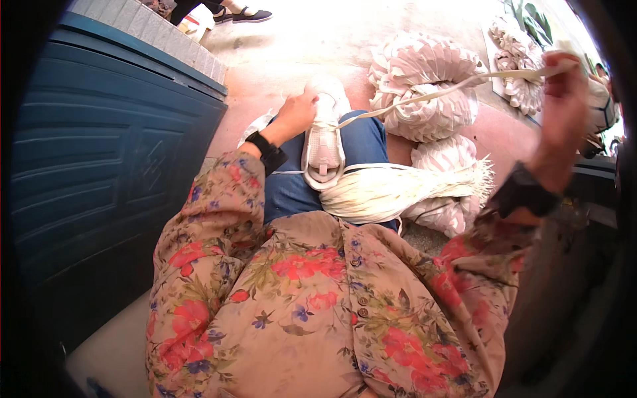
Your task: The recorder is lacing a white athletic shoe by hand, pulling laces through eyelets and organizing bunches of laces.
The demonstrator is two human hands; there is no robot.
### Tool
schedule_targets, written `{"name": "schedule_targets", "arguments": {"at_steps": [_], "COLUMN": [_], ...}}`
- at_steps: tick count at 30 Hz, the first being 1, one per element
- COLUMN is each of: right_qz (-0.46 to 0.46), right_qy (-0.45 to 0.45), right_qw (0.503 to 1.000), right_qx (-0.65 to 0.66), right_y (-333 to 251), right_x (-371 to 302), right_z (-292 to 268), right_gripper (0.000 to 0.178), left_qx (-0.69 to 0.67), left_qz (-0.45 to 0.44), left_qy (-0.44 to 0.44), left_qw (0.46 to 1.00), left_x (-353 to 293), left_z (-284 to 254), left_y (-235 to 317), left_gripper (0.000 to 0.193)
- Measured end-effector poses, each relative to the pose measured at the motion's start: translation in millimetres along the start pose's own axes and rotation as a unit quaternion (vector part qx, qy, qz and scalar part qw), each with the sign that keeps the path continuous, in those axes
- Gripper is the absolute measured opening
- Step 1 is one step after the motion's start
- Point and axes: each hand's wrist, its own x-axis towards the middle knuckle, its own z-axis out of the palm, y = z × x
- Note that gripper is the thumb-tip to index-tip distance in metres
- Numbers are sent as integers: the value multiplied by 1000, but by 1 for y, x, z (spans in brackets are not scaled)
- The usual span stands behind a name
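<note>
Black wristband [269,154] showing, your bent left hand [294,117] could let the white mesh shoe [324,151], lying over your blue trousers [366,138], twist if it steadies it too lightly. Hard pulling might jerk the flat cream lace [424,97] loose; slack could tangle with the pale stringy bundle [388,190] on the right. Your left fingers curl at the shoe's far part, their pinch unclear; your right hand [565,83], raised far right, pinches the lace.

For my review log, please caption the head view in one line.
Left hand at a white shoe, right hand holding its long lace out to the side, cream lace bundle nearby.
</note>
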Motion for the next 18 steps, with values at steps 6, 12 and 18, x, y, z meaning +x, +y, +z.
{"name": "schedule_targets", "arguments": {"at_steps": [6, 12, 18], "right_qz": [479, 243, -8], "right_qy": [-323, -377, -372], "right_qw": [815, 859, 856], "right_qx": [37, -248, -358], "right_y": [109, 159, 166], "right_x": [-153, -239, -249], "right_z": [145, 195, 207], "right_gripper": [14, 21, 16], "left_qx": [41, 37, -26], "left_qz": [93, 117, 60], "left_qy": [-26, 8, 2], "left_qw": [994, 992, 998], "left_x": [-29, -38, -35], "left_z": [-1, -7, -4], "left_y": [-30, -23, -27], "left_gripper": [31, 39, 41]}}
